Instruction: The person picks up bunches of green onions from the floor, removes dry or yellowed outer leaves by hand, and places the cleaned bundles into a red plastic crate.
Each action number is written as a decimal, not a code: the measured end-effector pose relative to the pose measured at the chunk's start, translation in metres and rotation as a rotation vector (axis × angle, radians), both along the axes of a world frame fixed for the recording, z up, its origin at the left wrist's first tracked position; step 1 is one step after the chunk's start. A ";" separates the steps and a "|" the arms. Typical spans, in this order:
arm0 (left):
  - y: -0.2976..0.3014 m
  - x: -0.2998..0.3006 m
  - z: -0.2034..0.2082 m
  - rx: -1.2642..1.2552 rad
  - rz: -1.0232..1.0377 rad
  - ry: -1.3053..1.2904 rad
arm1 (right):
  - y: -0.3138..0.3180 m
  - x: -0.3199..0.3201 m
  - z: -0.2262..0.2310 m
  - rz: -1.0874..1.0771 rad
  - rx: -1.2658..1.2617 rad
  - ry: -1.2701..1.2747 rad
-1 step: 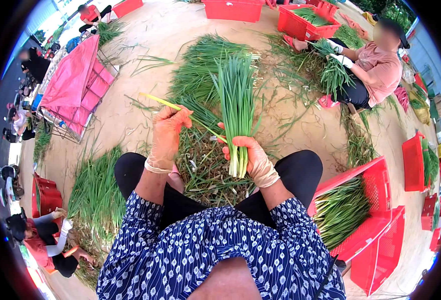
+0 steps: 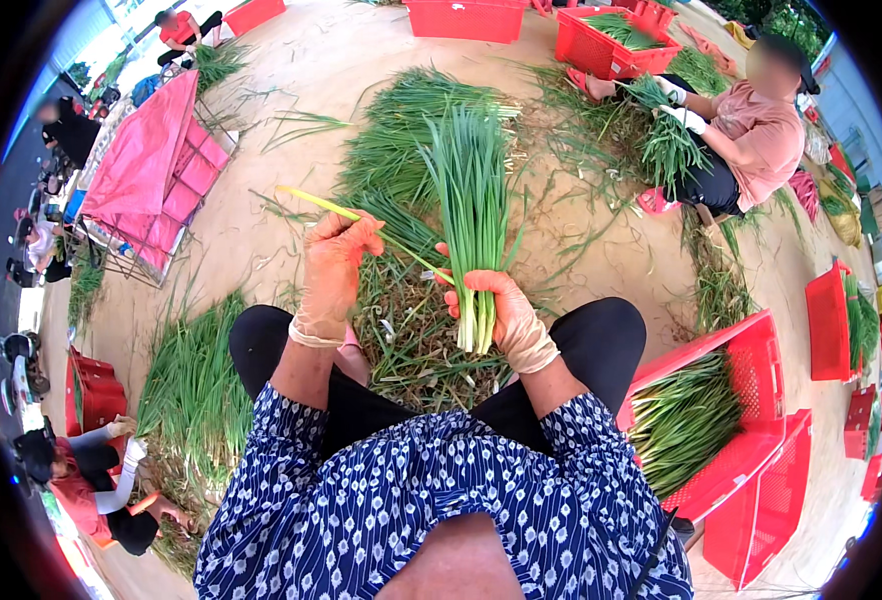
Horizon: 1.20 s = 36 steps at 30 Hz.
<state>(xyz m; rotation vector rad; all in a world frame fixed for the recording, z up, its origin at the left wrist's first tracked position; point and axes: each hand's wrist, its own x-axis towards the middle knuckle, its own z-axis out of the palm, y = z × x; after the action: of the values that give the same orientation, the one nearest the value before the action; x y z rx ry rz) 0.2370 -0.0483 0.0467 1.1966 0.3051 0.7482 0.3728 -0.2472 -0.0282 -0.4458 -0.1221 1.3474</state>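
My right hand [image 2: 501,315], in a thin pale glove with orange fingers, is wrapped round a bunch of garlic chives [image 2: 469,200] near its pale stem ends. The green leaves fan out away from me. My left hand [image 2: 336,260], gloved alike, pinches a long, thin yellow-green strip [image 2: 311,200] that looks like a yellowed chive leaf. The strip's other end reaches the fingers of my right hand beside the bunch. Below both hands, between my knees, lies a heap of trimmed leaf scraps [image 2: 421,340].
A large chive pile [image 2: 401,140] lies ahead; another [image 2: 196,390] is at left. A red crate [image 2: 761,370] of chives stands by my right knee. A co-worker [image 2: 751,140] sits far right, another [image 2: 81,480] lower left. A pink-covered frame [image 2: 146,165] stands at far left.
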 end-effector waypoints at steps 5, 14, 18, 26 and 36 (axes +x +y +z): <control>0.008 -0.018 0.007 -0.035 0.070 -0.091 | 0.003 0.002 0.000 -0.037 -0.011 -0.006; 0.072 -0.044 -0.050 0.355 0.261 0.618 | -0.012 0.015 -0.019 -0.102 -0.021 -0.041; -0.005 -0.002 -0.055 0.168 -0.340 0.615 | -0.012 -0.006 -0.004 -0.070 -0.171 -0.220; -0.046 0.031 -0.076 -0.499 -0.114 0.147 | 0.005 -0.028 -0.040 0.086 -0.230 -0.653; -0.037 0.019 -0.079 -0.695 -0.129 -0.005 | 0.006 -0.031 -0.020 0.176 -0.281 -0.582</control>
<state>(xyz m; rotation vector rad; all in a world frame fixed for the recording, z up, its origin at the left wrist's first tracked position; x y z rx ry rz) 0.2565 -0.0849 -0.0321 0.5490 0.4349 0.4694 0.3422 -0.2416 -0.0479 -1.0805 -0.4636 1.3779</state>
